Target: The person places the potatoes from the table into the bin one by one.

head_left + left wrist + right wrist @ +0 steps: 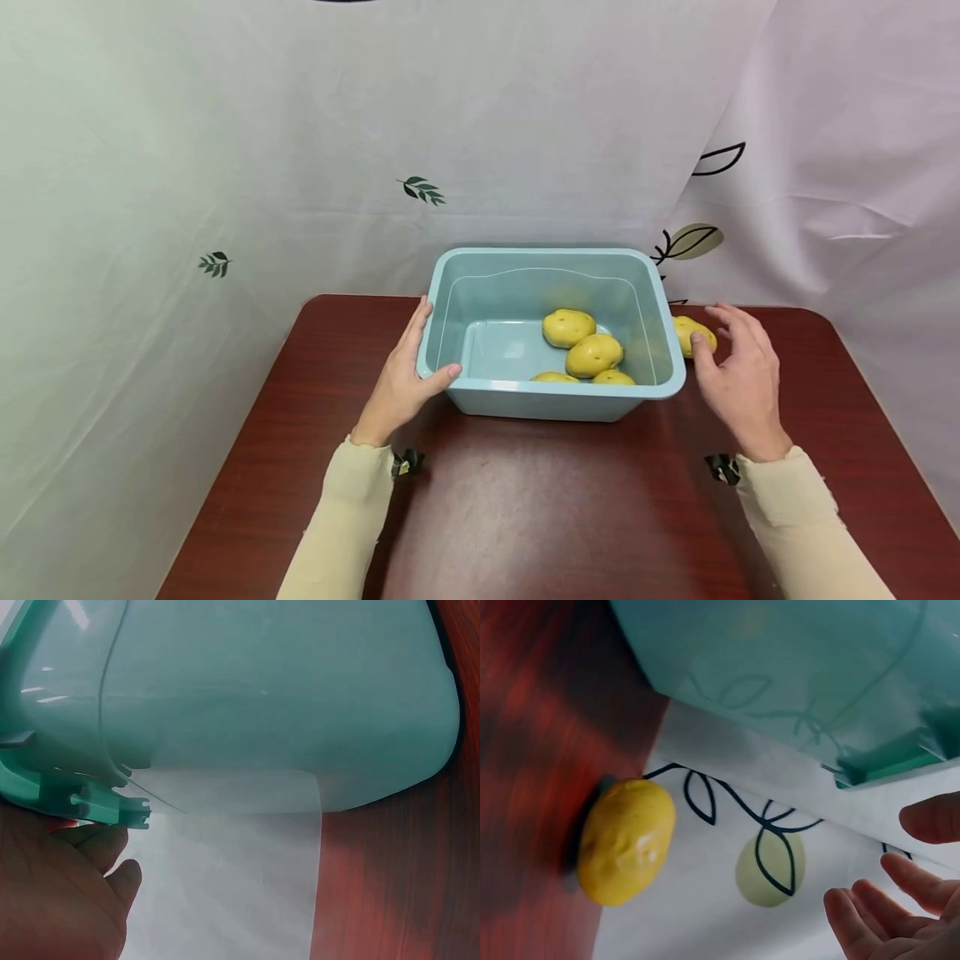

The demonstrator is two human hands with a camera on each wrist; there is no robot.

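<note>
A light blue plastic bin [540, 405] stands at the back of the table. Several yellow potatoes [594, 356] lie in its right half, two of them partly hidden by the front wall. My left hand [401, 375] holds the bin's left rim near the front corner, thumb over the edge and fingers along the outside. In the left wrist view, those fingers [101, 844] sit under the rim. Another potato [626, 844] lies on the table just right of the bin. Beside it my right hand [742, 375] hovers, fingers spread and relaxed; the right wrist view shows it apart from the potato.
The dark red wooden table [525, 508] has rounded back corners. A pale curtain [540, 125] with leaf prints hangs right behind the bin and along the sides. Black straps [722, 468] sit at both wrists.
</note>
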